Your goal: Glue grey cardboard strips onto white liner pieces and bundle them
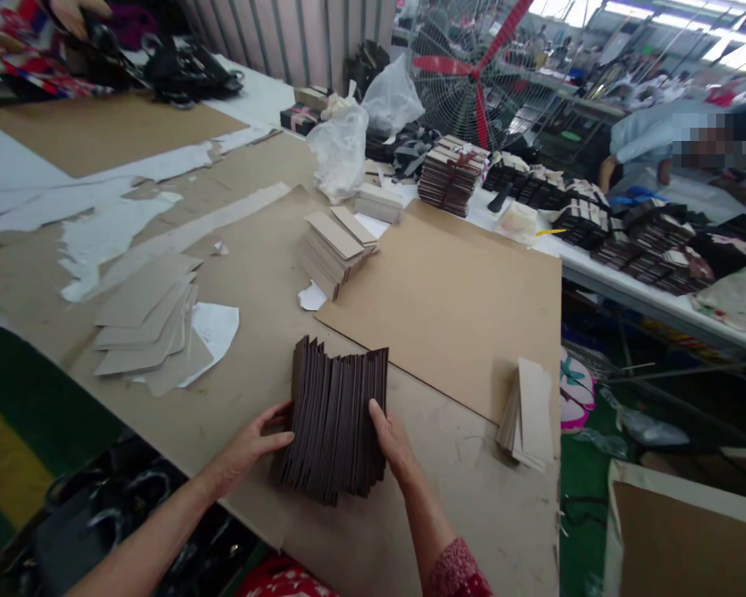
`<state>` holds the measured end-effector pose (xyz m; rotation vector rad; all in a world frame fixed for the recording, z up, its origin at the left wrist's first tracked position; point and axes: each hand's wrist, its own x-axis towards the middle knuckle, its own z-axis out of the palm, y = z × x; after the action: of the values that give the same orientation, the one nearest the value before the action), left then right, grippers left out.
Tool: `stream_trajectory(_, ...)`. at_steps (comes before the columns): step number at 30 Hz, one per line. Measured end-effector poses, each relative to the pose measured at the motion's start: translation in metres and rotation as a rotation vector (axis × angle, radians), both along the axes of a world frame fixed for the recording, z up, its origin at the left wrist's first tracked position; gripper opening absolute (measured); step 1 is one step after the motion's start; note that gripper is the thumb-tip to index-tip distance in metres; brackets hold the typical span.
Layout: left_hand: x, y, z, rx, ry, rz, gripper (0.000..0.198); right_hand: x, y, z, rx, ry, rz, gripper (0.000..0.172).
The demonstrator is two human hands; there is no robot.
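Observation:
A thick row of thin dark brown strips (336,419) stands on edge on the brown table covering, near the table's front. My left hand (262,441) presses against the row's left side, thumb and fingers touching it. On the right side, my right hand (390,435) rests with its thumb on the outermost strips. The row is held between the two hands. Its top edges are uneven. Beyond it lies a leaning stack of beige card pieces (336,249), with a small torn white scrap (312,296) beside it.
Fanned grey-beige sheets (142,327) lie at left, and a small card stack (528,414) near the right edge. Plastic bags (341,149), tied bundles (451,176) and a large fan (476,75) are behind. A person (652,141) bends over the far right table.

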<state>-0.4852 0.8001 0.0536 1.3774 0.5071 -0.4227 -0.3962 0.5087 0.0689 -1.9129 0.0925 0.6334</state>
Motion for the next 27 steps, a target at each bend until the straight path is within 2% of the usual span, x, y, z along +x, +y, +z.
stream_trajectory(3,0.002,0.002,0.000,0.046,-0.007,-0.001,0.082,-0.002,0.005,0.001,0.098,0.052,-0.034,0.058)
stream_trajectory(6,0.001,-0.006,-0.002,0.105,-0.021,-0.022,0.081,0.003,-0.003,0.000,0.124,0.090,-0.082,0.062)
stream_trajectory(11,-0.005,-0.042,-0.012,0.109,-0.048,-0.065,0.074,0.009,-0.028,0.008,0.077,0.071,-0.138,0.063)
stream_trajectory(17,-0.015,-0.095,-0.024,0.153,-0.104,-0.005,0.067,0.027,-0.050,0.027,0.104,0.036,0.055,0.054)
stream_trajectory(23,-0.008,-0.159,-0.030,0.107,-0.089,0.176,0.073,0.084,-0.081,0.039,0.044,0.029,0.305,0.047)
stream_trajectory(27,0.009,-0.212,-0.041,0.185,-0.077,0.291,0.075,0.125,-0.105,0.046,-0.083,0.024,0.438,0.042)
